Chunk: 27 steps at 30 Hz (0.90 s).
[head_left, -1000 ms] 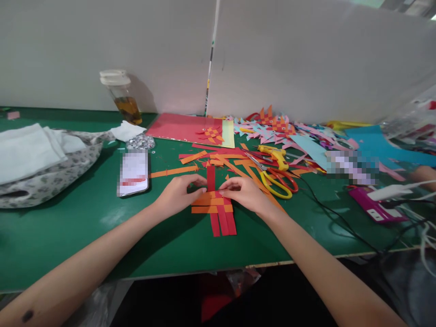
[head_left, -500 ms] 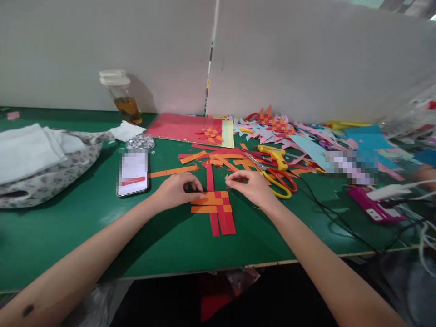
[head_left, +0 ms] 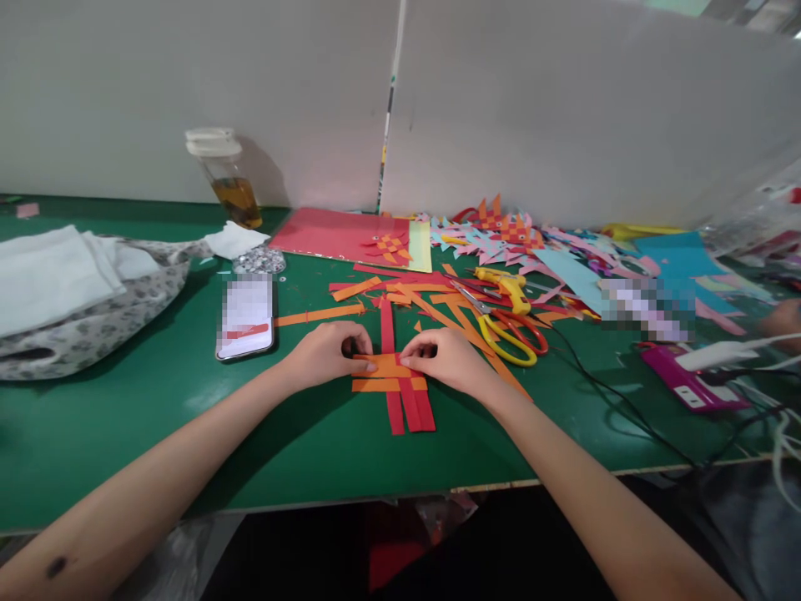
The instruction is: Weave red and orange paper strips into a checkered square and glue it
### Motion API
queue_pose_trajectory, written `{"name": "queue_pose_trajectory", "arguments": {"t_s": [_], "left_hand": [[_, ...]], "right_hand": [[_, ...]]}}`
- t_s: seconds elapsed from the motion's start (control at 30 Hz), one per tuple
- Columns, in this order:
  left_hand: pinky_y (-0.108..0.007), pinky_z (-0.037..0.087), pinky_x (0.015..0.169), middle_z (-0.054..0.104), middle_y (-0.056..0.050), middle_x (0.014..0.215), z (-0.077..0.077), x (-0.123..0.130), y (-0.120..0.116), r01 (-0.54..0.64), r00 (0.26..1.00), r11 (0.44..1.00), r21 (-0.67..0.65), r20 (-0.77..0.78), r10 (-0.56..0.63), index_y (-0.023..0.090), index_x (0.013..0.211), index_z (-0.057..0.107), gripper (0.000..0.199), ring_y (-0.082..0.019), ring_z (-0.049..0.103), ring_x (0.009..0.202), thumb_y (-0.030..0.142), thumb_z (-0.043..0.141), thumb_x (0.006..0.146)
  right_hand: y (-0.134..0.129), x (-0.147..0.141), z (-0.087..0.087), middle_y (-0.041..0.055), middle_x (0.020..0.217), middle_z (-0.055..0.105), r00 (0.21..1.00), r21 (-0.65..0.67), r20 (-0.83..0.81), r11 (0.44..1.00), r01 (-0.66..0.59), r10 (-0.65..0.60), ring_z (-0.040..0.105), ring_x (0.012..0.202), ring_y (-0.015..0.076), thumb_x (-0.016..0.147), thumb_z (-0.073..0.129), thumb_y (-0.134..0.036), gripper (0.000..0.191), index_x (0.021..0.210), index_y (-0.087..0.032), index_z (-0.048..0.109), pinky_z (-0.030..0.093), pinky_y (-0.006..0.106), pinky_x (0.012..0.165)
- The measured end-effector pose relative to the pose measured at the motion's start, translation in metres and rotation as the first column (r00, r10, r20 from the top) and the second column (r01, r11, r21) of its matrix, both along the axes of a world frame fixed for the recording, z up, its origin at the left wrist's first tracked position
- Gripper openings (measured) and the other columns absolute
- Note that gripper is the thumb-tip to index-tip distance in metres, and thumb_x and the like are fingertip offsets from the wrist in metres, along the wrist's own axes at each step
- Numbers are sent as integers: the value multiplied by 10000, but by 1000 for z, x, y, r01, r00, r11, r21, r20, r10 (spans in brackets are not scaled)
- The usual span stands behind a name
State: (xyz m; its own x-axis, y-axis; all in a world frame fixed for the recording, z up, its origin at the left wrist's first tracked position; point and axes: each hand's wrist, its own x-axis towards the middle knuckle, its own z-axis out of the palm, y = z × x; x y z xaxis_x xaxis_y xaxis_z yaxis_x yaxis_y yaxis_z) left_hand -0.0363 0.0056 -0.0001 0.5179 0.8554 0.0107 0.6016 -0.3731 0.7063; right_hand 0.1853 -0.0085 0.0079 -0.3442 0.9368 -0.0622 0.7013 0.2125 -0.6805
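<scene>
A small weave of red paper strips [head_left: 425,413] and orange paper strips [head_left: 379,385] lies flat on the table. One red strip [head_left: 387,321] sticks out from its far edge, between the two hands. At the upper left corner of the weave, my left hand [head_left: 325,355] is closed, thumb and fingertips pinching an orange strip. My right hand [head_left: 447,357] is closed too, its thumb and forefinger on the upper right part of the weave. Its fingertips partly cover which strip they grip.
Loose orange strips [head_left: 438,309], scissors [head_left: 513,338] and a yellow glue gun [head_left: 510,288] lie behind my right hand. A phone [head_left: 247,321] is at left, a lidded bottle [head_left: 231,179] behind it. A purple power strip [head_left: 676,380] with cables stands at right, near another person's hand [head_left: 785,321].
My right hand has come left and down onto the upper right of the weave. Its forearm now uncovers long orange strips behind it. My left hand has barely shifted.
</scene>
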Motion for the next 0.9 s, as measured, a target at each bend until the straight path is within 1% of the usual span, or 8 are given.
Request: {"name": "queue_pose_trajectory", "arguments": {"t_s": [0.13, 0.2, 0.3, 0.4, 0.53, 0.67, 0.8, 0.9], "left_hand": [[-206, 365, 507, 594, 28, 676, 1, 4, -4, -28, 996, 999, -23, 89, 30, 191, 746, 582, 226, -96, 510, 575, 407, 627, 701], [-205, 371, 503, 598, 31, 657, 2, 5, -5, -69, 989, 997, -20, 132, 71, 193, 808, 573, 235, -96, 517, 558, 406, 613, 719], [-204, 353, 477, 601, 38, 616, 4, 6, -7, -103, 986, 995, 3, 132, 101, 202, 902, 575, 259, -94, 495, 505, 407, 590, 744], [-204, 355, 492, 621, 32, 652, 5, 6, -8, -76, 990, 996, 47, 120, 70, 213, 914, 610, 237, -92, 499, 525, 396, 568, 770], [-199, 380, 563, 661, 29, 795, 7, 8, -9, -22, 990, 995, 95, 138, 9, 230, 856, 651, 156, -87, 528, 617, 339, 559, 794], [-196, 384, 583, 666, 30, 795, 6, 7, -9, -16, 987, 996, 88, 158, 2, 231, 843, 660, 143, -87, 533, 633, 333, 574, 792], [-202, 395, 597, 662, 20, 786, 5, 8, -9, -17, 985, 997, 75, 174, 3, 225, 850, 662, 164, -93, 540, 638, 354, 577, 793], [-209, 403, 601, 670, 2, 852, 6, 10, -11, 35, 981, 998, 57, 189, -45, 224, 900, 655, 198, -107, 560, 682, 352, 524, 828]], "right_hand": [[0, 0, -2, 7, 673, 630, 1000, 3, -17, 1000, 8, -8, 539, 597, 116, 712, 628, -313, 112, 730, -205, 654, 387, 243, 550], [-1, -1, -2, 1, 667, 616, 1000, 17, -25, 1000, 15, -14, 520, 579, 109, 711, 631, -316, 121, 759, -205, 636, 376, 239, 540], [-2, -1, -3, -11, 659, 598, 1000, 44, -15, 999, 25, -24, 487, 553, 98, 712, 630, -316, 133, 792, -210, 617, 350, 228, 514], [-2, -1, -3, -20, 674, 591, 1000, 75, 13, 997, 18, -19, 464, 550, 91, 716, 626, -305, 157, 849, -222, 621, 334, 221, 504], [-2, 0, -2, -24, 693, 589, 999, 99, 36, 995, -1, -2, 466, 567, 87, 721, 618, -280, 174, 888, -232, 627, 335, 218, 518], [-2, -1, -3, -30, 687, 580, 999, 107, 39, 994, 6, -10, 461, 560, 84, 715, 626, -287, 165, 872, -235, 629, 331, 220, 517], [-2, -1, -3, -17, 685, 584, 999, 107, 52, 994, 1, -7, 466, 568, 92, 721, 622, -283, 159, 869, -229, 641, 316, 228, 517], [-2, -2, -1, -13, 684, 584, 998, 117, 64, 993, -23, 16, 462, 573, 96, 733, 606, -257, 187, 914, -236, 649, 307, 230, 520]]}}
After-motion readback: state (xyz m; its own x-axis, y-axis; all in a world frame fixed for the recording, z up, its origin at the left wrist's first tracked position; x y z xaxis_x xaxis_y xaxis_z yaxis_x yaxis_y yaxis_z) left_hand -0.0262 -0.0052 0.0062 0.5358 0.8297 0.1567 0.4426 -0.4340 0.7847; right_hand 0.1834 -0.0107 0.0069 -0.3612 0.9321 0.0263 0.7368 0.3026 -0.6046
